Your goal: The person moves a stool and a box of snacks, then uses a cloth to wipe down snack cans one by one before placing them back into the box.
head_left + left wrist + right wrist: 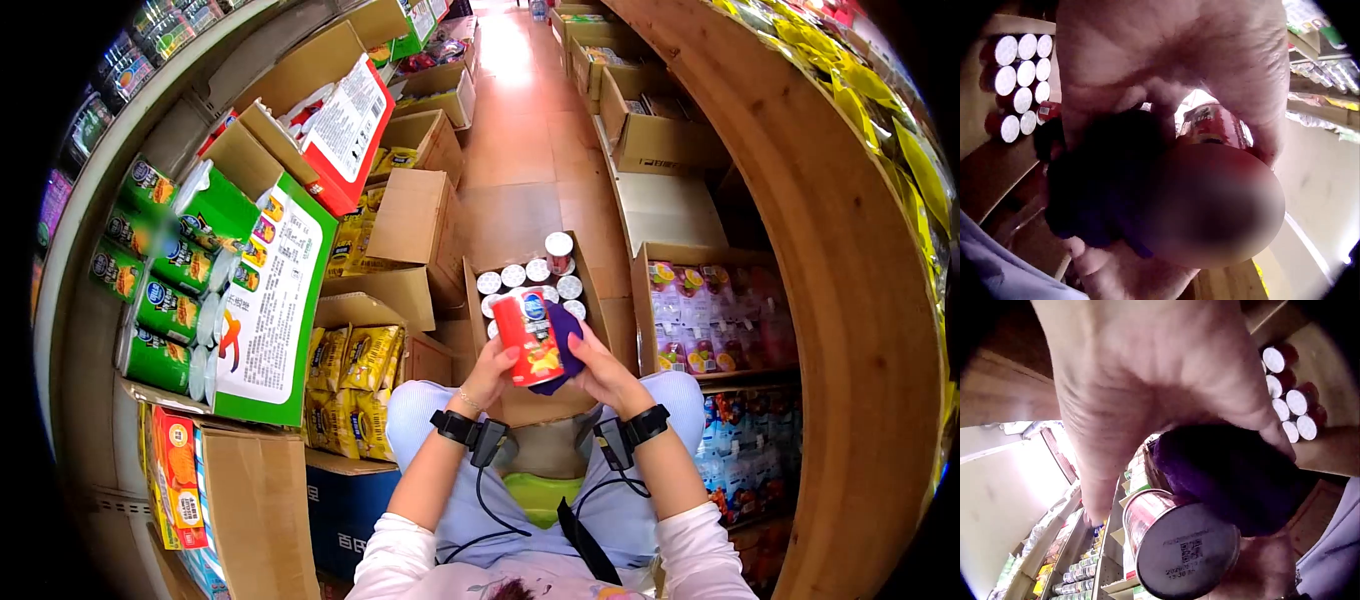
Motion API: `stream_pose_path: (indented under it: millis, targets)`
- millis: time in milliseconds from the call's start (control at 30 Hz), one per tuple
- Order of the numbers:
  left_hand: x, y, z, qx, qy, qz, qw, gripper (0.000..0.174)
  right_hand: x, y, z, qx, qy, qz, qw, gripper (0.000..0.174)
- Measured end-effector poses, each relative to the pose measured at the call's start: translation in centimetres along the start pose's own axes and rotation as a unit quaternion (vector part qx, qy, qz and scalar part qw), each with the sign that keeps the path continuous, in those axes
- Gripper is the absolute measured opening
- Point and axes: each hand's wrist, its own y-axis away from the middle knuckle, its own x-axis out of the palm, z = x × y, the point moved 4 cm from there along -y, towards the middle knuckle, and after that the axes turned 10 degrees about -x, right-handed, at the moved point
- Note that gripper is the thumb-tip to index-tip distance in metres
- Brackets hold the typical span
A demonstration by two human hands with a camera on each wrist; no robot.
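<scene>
A red snack canister (522,335) with a picture label is tilted between both hands in front of the knees. My left hand (486,376) grips its left side, thumb lying on the label. On the other side my right hand (606,378) holds a dark purple cloth (566,345) against the canister. The right wrist view shows the canister's round base (1188,556) with a printed code, the cloth (1229,475) bunched beside it. In the left wrist view the bunched cloth (1097,181) hides part of the hands, and the canister's near end is blurred.
Below the hands stands an open carton (474,300) with several white-lidded canisters; one canister (559,250) sits higher at its far corner. Cartons of yellow packets (365,360) and green canisters (168,310) line the left. A wooden shelf edge (880,300) and carton of pouches (710,310) flank the right.
</scene>
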Motion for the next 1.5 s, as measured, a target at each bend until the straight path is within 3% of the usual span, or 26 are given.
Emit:
stream_pose_path:
  millis: [33,100,167,233,267,433,500,533,567,600,633,667,700,733,767,833,933,1100,1500]
  targets:
    - [0.1,0.1,0.2,0.009,-0.049,-0.012,0.999,0.06,-0.2,-0.3,0.0,-0.024,0.036,0.018,0.999,0.081]
    - [0.1,0.3,0.8,0.025,-0.143,-0.041,0.988,0.059,-1.2,-0.6,-0.7,-0.049,0.114,0.019,0.992,0.082]
    - [-1.1,-0.4,2.7,0.018,-0.086,-0.034,0.996,0.053,-1.7,-1.1,-1.6,-0.033,0.13,0.005,0.991,0.082]
    - [-0.6,0.5,1.7,0.01,-0.142,-0.054,0.988,0.047,-1.4,-1.0,-2.2,-0.022,0.121,0.009,0.992,0.082]
    - [-1.2,0.5,2.1,0.045,-0.158,-0.065,0.984,0.048,-1.4,-1.0,-2.6,-0.031,0.12,0.018,0.992,0.082]
    - [-1.0,2.0,3.0,0.023,-0.199,-0.08,0.976,0.059,-0.4,-0.2,-3.0,0.048,0.189,0.056,0.979,0.085]
    - [-1.9,2.1,3.2,0.05,-0.384,-0.129,0.913,0.072,-0.9,0.2,-3.3,0.043,0.152,0.057,0.986,0.088]
    - [-1.3,3.0,2.8,0.01,-0.326,-0.147,0.934,0.08,-1.2,0.2,-3.5,0.036,0.125,0.064,0.99,0.088]
    - [-0.6,3.4,1.5,0.069,-0.346,-0.166,0.921,0.086,-0.9,0.5,-3.4,0.045,0.084,0.071,0.993,0.085]
    - [-0.4,3.8,0.2,0.094,-0.432,-0.197,0.875,0.093,-0.4,0.7,-3.3,0.053,0.043,0.077,0.995,0.082]
    - [0.4,4.4,-1.4,0.136,-0.347,-0.191,0.908,0.089,-0.1,1.0,-3.4,0.06,-0.005,0.097,0.993,0.079]
    - [3.1,6.7,-5.6,0.176,-0.456,-0.259,0.833,0.076,0.1,0.8,-3.5,0.06,-0.052,0.117,0.99,0.076]
    - [7.0,9.3,-9.7,0.235,-0.433,-0.27,0.828,0.056,-0.3,0.8,-3.6,0.05,-0.069,0.136,0.987,0.075]
    - [10.1,11.9,-12.9,0.299,-0.469,-0.298,0.776,0.041,-0.8,1.0,-3.7,0.035,-0.086,0.153,0.984,0.074]
    - [12.3,15.0,-14.6,0.403,-0.387,-0.293,0.776,0.032,-1.3,1.3,-3.6,0.03,-0.082,0.129,0.988,0.074]
    - [15.3,19.4,-17.0,0.552,-0.359,-0.254,0.709,0.032,-1.2,1.1,-3.1,0.016,-0.109,0.104,0.988,0.078]
    - [18.1,21.8,-18.7,0.654,-0.39,-0.18,0.623,0.033,-0.9,0.3,-2.9,0.016,-0.169,0.11,0.979,0.085]
    - [20.6,21.2,-19.5,0.662,-0.442,-0.102,0.597,0.034,-0.4,0.8,-2.0,0.027,-0.098,0.06,0.993,0.073]
    - [22.6,22.6,-19.2,0.603,-0.54,-0.055,0.584,0.036,-0.7,1.2,-2.2,0.04,-0.062,0.067,0.995,0.075]
